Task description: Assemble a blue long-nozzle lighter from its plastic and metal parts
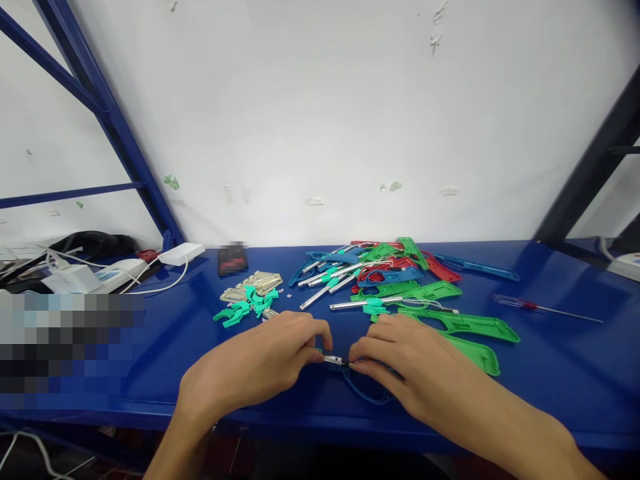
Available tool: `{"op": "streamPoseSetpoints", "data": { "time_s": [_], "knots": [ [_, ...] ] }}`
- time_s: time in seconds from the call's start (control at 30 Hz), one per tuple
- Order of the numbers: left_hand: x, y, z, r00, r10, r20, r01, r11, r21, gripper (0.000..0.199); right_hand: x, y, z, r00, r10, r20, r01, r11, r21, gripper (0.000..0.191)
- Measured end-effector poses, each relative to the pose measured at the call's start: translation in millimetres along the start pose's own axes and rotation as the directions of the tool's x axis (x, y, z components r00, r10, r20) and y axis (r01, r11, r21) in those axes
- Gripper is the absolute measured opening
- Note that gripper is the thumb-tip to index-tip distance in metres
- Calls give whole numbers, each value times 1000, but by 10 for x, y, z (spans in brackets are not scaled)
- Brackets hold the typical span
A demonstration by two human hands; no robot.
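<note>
My left hand (260,357) is closed, with thumb and forefinger pinching a short silver metal tube (333,360) just above the table's front part. The fingertips of my right hand (410,360) pinch the dark, thin end of the same tube, so the two hands nearly meet. Below the right hand lies a blue plastic handle shell (365,398), partly hidden by the fingers. Beyond the hands is a pile of silver tubes (350,305) with teal clips, mixed with green handle shells (483,327) and red handle shells (443,268).
Teal plastic clips (247,307) and beige sticks (263,283) are heaped behind my left hand. A screwdriver (525,304) lies at the right. White chargers and cables (183,254) crowd the left side. The blue table (560,373) meets a white wall, with rack posts either side.
</note>
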State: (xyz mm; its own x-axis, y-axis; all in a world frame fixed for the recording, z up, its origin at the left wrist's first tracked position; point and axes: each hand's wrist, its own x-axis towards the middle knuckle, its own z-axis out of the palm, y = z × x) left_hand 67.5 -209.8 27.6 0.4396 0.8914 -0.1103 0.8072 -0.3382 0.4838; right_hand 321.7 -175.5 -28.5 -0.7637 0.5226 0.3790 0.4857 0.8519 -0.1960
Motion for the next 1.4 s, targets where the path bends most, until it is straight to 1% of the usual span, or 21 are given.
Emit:
{"op": "streamPoseSetpoints", "data": {
  "time_s": [0.1, 0.2, 0.33, 0.5, 0.7, 0.9, 1.0, 1.4],
  "knots": [
    [12, -2, 3, 999, -27, 18, 27, 1000, 14, 18, -5, -15, 37, 998, 14, 67, -14, 1000, 4, 16],
    [26, -6, 18, 1000, -29, -1, 29, 1000, 11, 18, 2, -30, 57, 991, 36, 130, -35, 999, -12, 20],
    [41, -13, 38, 1000, -16, -9, 16, 1000, 10, 18, 15, -57, 46, 987, 52, 149, -52, 999, -6, 21],
    [44, -8, 27, 1000, -15, 9, 14, 999, 36, 19, 18, -76, 29, 990, 61, 130, -61, 998, -5, 21],
    [66, -37, 22, 1000, -14, 25, 12, 998, 55, 17, 35, -59, 60, 991, 69, 115, -68, 998, -5, 21],
    [88, -65, 29, 999, -13, 29, 11, 997, 73, 19, 40, -53, 92, 998, 45, 37, -45, 999, -6, 18],
    [89, -66, 22, 999, -5, 32, 3, 997, 76, 21, 31, -50, 97, 999, 45, 19, -45, 999, -11, 17],
    [94, -73, 16, 1000, 21, -1, -21, 997, 69, 21, 31, -32, 104, 999, 51, -9, -51, 998, 24, 15]
  ]
}}
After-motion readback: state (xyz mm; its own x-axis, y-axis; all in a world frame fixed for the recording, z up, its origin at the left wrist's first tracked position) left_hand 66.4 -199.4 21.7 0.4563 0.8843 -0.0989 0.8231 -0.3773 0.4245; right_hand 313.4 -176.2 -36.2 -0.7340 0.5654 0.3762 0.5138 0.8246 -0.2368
